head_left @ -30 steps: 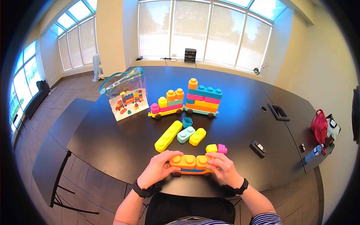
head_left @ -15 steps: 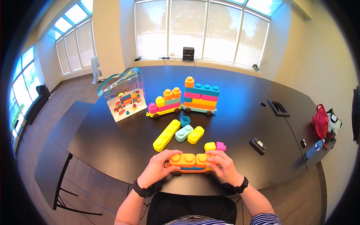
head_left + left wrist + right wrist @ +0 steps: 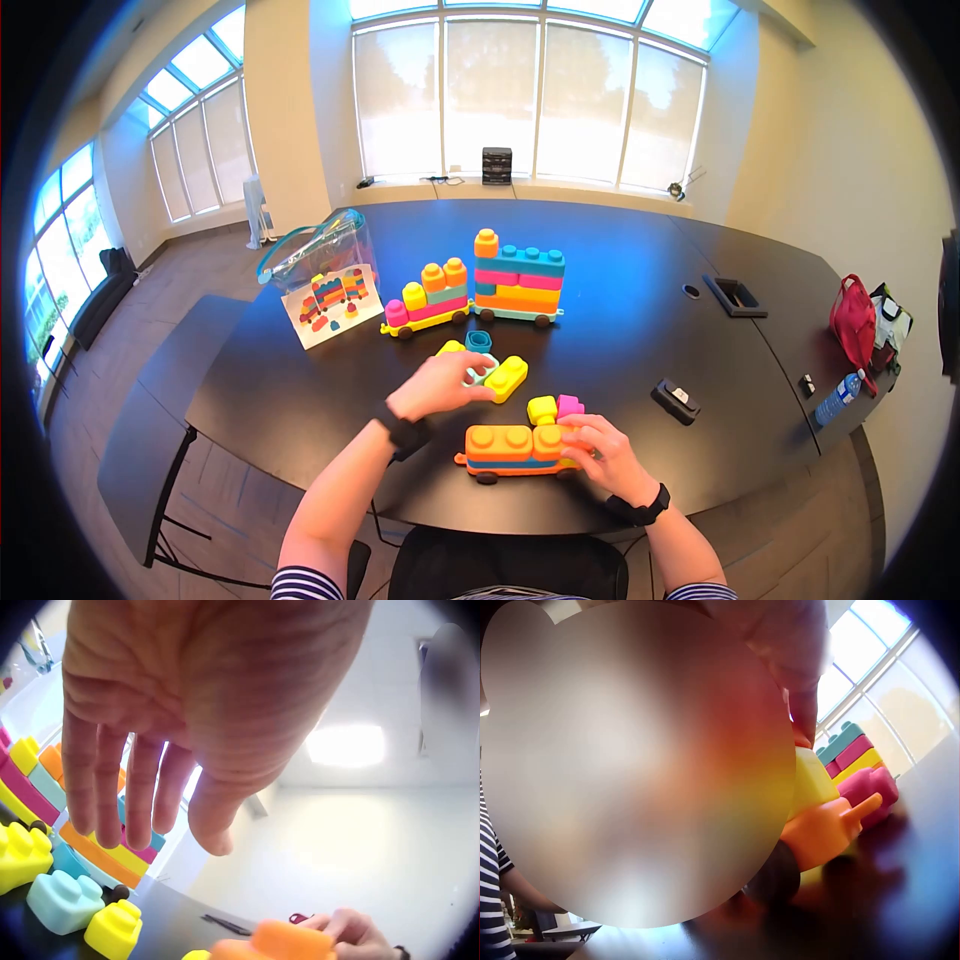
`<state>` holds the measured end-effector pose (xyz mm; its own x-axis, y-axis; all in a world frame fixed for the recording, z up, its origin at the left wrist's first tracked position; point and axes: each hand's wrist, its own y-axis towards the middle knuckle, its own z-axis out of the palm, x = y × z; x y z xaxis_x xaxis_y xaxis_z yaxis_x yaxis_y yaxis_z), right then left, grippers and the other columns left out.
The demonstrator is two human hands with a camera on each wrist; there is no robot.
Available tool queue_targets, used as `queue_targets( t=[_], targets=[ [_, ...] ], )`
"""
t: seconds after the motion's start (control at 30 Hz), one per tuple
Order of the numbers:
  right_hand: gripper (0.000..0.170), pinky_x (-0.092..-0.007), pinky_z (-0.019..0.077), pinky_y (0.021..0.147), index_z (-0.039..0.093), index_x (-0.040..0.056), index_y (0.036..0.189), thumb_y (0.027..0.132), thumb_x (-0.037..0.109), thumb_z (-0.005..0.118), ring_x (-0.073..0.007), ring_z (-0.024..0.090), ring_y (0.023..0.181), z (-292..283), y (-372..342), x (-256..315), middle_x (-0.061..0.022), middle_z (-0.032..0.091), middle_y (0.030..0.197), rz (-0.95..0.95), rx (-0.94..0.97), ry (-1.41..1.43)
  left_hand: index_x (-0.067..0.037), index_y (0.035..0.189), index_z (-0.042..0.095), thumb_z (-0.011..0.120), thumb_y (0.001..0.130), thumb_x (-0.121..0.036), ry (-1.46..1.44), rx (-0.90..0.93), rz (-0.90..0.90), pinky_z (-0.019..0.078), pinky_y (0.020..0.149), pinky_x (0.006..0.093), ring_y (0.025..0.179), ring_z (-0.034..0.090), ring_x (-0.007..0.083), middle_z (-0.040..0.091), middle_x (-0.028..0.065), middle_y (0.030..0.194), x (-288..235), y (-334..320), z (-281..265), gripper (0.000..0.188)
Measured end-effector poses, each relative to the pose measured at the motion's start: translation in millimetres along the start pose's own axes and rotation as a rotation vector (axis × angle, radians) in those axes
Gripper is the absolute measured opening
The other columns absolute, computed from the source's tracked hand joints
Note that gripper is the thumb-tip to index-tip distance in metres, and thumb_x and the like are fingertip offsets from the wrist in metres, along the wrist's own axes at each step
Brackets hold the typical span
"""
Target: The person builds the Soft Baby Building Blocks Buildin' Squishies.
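Observation:
My right hand [image 3: 612, 462] grips the right end of a toy train wagon [image 3: 515, 465], which has an orange base, a blue layer and orange blocks on top. Above the loose blocks hovers my left hand [image 3: 435, 385], its fingers stretched out and nothing held in the left wrist view. Under those fingers lie a light teal block [image 3: 64, 904], a short yellow block [image 3: 508, 380] and a long yellow block [image 3: 22, 855], mostly covered by the hand in the head view. Behind them is a small dark teal piece [image 3: 478, 342]. A large blur covers much of the right wrist view.
Beyond the wagon sit a small yellow block [image 3: 541, 410] and a pink block [image 3: 570, 405]. Farther back stand a yellow-based train car [image 3: 430, 310] and a taller car [image 3: 520, 285]. A clear bag [image 3: 325, 255] with a picture card is left; a black device [image 3: 676, 400] lies right.
My left hand has let go of the wagon's left end and moved forward over the loose blocks. The right hand stays on the wagon. The head view has shifted a little.

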<state>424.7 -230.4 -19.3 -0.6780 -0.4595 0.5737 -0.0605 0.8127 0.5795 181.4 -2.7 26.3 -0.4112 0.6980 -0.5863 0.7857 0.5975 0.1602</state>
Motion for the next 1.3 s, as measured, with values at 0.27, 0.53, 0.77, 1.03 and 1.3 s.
queue_targets(
  t=[0.27, 0.53, 0.77, 1.03, 1.3],
  targets=[
    [0.014, -0.0407, 0.0606, 0.09, 0.071, 0.0007, 0.103, 0.094, 0.008, 0.079, -0.0339, 0.07, 0.113, -28, -15, -9, -0.0146, 0.072, 0.128, 0.063, -0.02, 0.007, -0.006, 0.111, 0.067, 0.095, 0.074, -0.034, 0.365, -0.086, 0.053, 0.0577, 0.09, 0.0476, 0.106, 0.071, 0.0365, 0.069, 0.0135, 0.108, 12, 43, 64, 0.054],
    [0.016, -0.0418, 0.0599, 0.092, 0.071, 0.0006, 0.105, 0.093, 0.007, 0.079, -0.0349, 0.069, 0.113, -33, -18, -13, -0.0148, 0.072, 0.128, 0.053, -0.028, 0.012, -0.009, 0.109, 0.059, 0.092, 0.076, -0.022, 0.141, -0.241, 0.032, 0.0568, 0.087, 0.0478, 0.104, 0.07, 0.0395, 0.071, 0.0185, 0.1, 4, 15, 49, 0.048],
    [0.018, -0.0435, 0.0591, 0.094, 0.071, 0.0008, 0.107, 0.093, 0.008, 0.079, -0.0366, 0.069, 0.113, -25, -14, -11, -0.0151, 0.072, 0.127, 0.034, -0.018, 0.01, -0.011, 0.137, 0.06, 0.083, 0.092, -0.011, -0.25, -0.065, 0.143, 0.0583, 0.095, 0.0376, 0.114, 0.069, 0.0254, 0.069, 0.011, 0.125, -62, -57, -8, 0.05],
    [0.021, -0.0444, 0.0586, 0.095, 0.072, 0.0018, 0.11, 0.092, 0.009, 0.079, -0.0376, 0.069, 0.112, -8, -4, -1, -0.0162, 0.072, 0.125, 0.004, -0.01, -0.008, -0.007, 0.137, 0.064, 0.08, 0.089, -0.001, -0.193, -0.148, 0.255, 0.0495, 0.114, 0.0412, 0.132, 0.063, 0.0323, 0.067, 0.0114, 0.137, -62, -88, 15, 0.051],
    [0.022, -0.044, 0.0586, 0.095, 0.072, 0.0024, 0.111, 0.092, 0.009, 0.079, -0.0381, 0.069, 0.112, 5, 4, 5, -0.0165, 0.071, 0.126, 0.002, 0.019, -0.017, -0.01, 0.139, 0.06, 0.078, 0.092, 0.0, -0.14, -0.222, 0.259, 0.0512, 0.112, 0.0429, 0.135, 0.06, 0.0391, 0.056, 0.0148, 0.151, -45, -99, 24, 0.052]
  ],
)
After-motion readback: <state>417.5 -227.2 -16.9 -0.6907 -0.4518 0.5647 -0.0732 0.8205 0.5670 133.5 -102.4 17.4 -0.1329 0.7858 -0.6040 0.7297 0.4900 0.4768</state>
